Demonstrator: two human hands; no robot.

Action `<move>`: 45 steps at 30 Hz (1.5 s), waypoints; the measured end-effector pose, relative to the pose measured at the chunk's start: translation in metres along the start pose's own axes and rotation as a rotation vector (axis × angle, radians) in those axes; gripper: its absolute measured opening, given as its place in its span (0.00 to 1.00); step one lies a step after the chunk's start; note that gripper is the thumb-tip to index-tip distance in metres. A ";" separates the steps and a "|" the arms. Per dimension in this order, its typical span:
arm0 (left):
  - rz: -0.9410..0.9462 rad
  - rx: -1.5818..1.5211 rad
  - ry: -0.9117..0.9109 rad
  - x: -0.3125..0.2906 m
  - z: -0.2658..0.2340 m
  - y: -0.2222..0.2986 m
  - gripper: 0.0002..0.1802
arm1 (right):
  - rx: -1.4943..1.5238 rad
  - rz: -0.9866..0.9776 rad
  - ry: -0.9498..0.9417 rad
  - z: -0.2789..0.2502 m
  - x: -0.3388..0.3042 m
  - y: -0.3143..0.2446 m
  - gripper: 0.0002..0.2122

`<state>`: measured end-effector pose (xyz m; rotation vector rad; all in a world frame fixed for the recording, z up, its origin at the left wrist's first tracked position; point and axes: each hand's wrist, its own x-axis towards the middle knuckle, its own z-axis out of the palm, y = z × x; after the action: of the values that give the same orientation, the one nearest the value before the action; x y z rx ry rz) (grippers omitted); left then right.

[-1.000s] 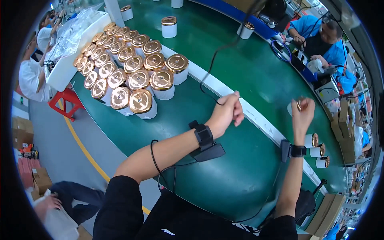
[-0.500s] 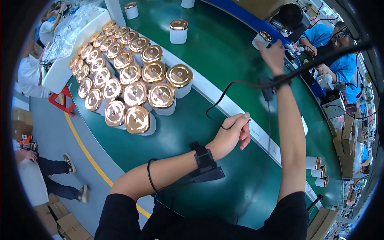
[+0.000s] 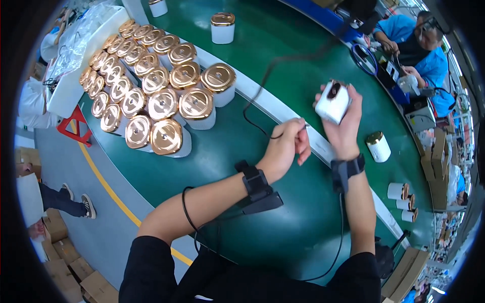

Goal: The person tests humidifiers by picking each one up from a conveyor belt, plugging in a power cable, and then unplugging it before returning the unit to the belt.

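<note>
My right hand [image 3: 344, 132] is wrapped round a white canister [image 3: 332, 109] with a rose-gold top, holding it tilted above the green table. A dark oval patch shows on the canister's upper part. To the left and nearer, my left hand [image 3: 284, 151] pinches the end of a black cable [image 3: 251, 105], whose small plug just shows at the fingertips. The cable loops away toward the upper right, blurred. Past my right wrist, another white canister with a gold top [image 3: 379, 146] stands on the table. Both wrists wear black straps with small devices.
Several gold-topped canisters [image 3: 164, 103] stand in rows at the left. A lone canister [image 3: 223, 29] is farther back. Three more [image 3: 404, 203] are at the right. A white strip [image 3: 260, 101] crosses the table [image 3: 283, 222]. A co-worker in blue [image 3: 427, 60] sits across; a red stool [image 3: 75, 127] is left.
My right hand has come back from the far right side, now with the white canister in it. My left hand has shifted slightly up and left, still pinching the cable.
</note>
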<state>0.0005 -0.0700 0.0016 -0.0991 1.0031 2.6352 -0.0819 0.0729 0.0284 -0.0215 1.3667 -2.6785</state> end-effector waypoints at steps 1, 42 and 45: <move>0.001 0.051 -0.005 0.001 0.003 0.001 0.19 | 0.021 0.036 -0.020 -0.007 -0.013 -0.002 0.19; 0.080 0.680 -0.049 -0.012 0.020 -0.009 0.27 | -0.529 -0.157 0.032 -0.012 -0.064 0.001 0.17; 0.078 0.672 -0.071 -0.009 0.022 -0.006 0.26 | -0.568 -0.047 -0.002 -0.014 -0.063 -0.003 0.17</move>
<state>0.0121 -0.0537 0.0162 0.1884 1.8228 2.2004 -0.0205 0.0939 0.0258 -0.1134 2.0928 -2.2257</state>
